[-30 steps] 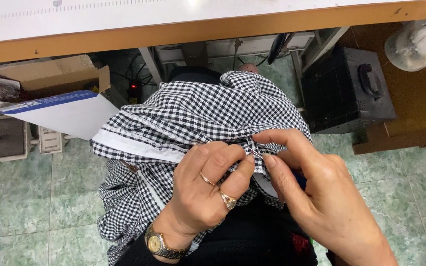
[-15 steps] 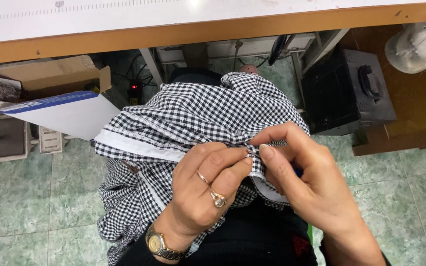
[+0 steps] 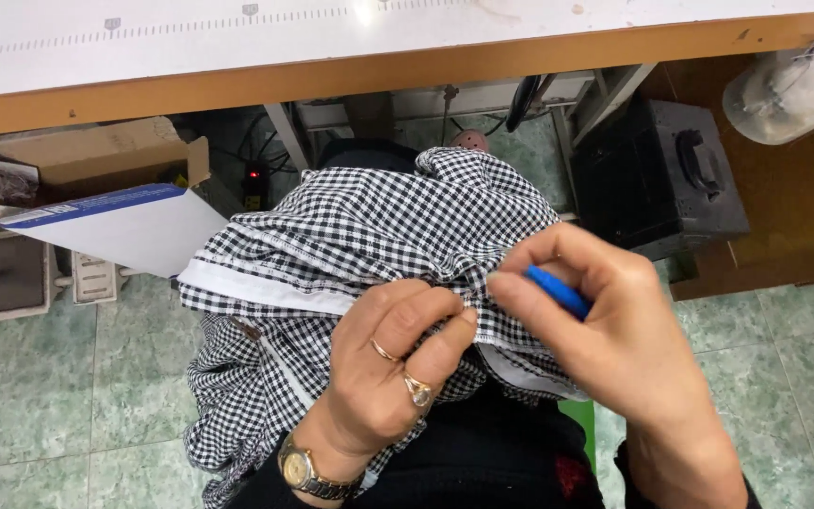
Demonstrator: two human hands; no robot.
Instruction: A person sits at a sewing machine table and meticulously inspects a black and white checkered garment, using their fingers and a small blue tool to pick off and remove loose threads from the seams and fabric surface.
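- The black-and-white checked garment (image 3: pixel 360 245) lay bunched in the person's lap, just below the wooden edge of the table (image 3: pixel 332 71).
- The left hand (image 3: pixel 388 368) rested on the garment's near side, its grip narrow, thumb and forefinger pinching a stitched seam of the cloth; two rings and a wristwatch (image 3: pixel 308 471) showed on it.
- The right hand (image 3: pixel 595 320) met the left at that same seam, fingers curled closed round a small blue tool (image 3: pixel 558 290) whose tip I could not make out against the fabric.
- A white band (image 3: pixel 266 292) of the garment ran leftward from the pinched spot.
- To the left of the garment, a white and blue box (image 3: pixel 115 226) leaned beside an open cardboard carton (image 3: pixel 96 155).
- To the right of the garment, a black case (image 3: pixel 661 179) sat under the table, and beyond it a clear plastic bag (image 3: pixel 793 90) hung by the table's edge.
- Green tiled floor (image 3: pixel 30 396) spread out beneath the garment on both sides.
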